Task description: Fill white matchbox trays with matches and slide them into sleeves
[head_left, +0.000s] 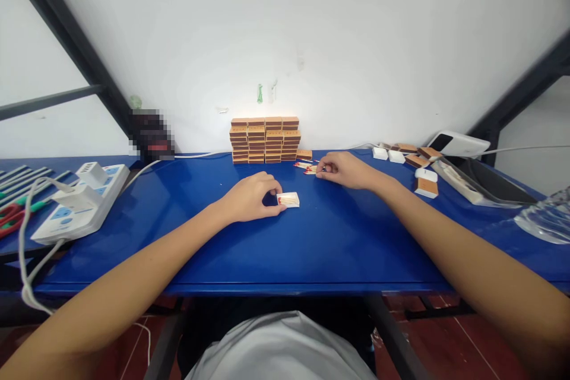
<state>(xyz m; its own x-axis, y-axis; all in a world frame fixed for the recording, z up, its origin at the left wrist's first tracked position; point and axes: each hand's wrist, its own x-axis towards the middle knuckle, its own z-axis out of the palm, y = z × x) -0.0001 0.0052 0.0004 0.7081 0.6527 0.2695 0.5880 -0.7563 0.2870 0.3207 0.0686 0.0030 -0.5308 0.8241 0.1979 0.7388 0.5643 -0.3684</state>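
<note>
My left hand (255, 197) pinches the left end of a small white matchbox tray (291, 199) on the blue table. A few red-headed matches lie inside that tray. Farther back and to the right, my right hand (341, 170) has its fingers closed at a loose pile of matches (308, 168). Its fingertips touch the pile; whether they hold a match is hidden. Behind both hands, a block of stacked matchboxes (265, 141) stands against the wall, with a single matchbox (304, 155) at its right foot.
Loose matchboxes (417, 160) and white trays (396, 157) lie to the right, near a white device (461, 144) and a dark tablet-like object (487, 181). A power strip (95, 214) with plugs and red-green scissors (13, 214) occupy the left. The blue table's front edge (285, 288) runs before me.
</note>
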